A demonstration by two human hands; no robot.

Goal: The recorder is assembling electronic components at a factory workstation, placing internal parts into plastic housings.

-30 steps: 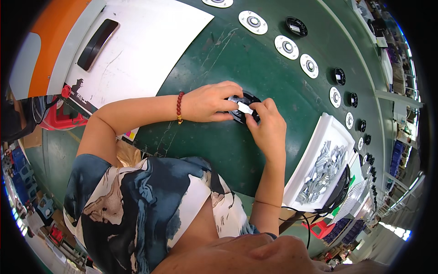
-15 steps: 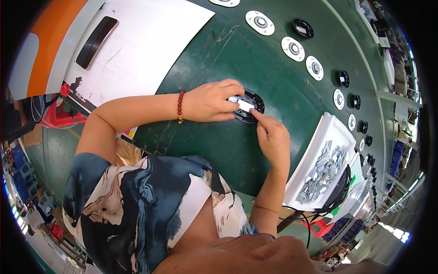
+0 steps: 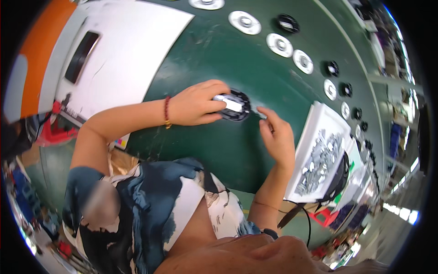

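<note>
A flat white sheet (image 3: 132, 55) covers the left part of the green table (image 3: 214, 59); bare green surface lies between it and the hands. The left hand (image 3: 196, 104) has its fingers curled closed on a small white piece (image 3: 229, 103), pressing it onto a round black ring part (image 3: 237, 106) at table centre. The right hand (image 3: 278, 134) hovers just beside, fingers loosely spread, holding nothing. Farther right, a white tray (image 3: 315, 114) holds grey metal pieces.
</note>
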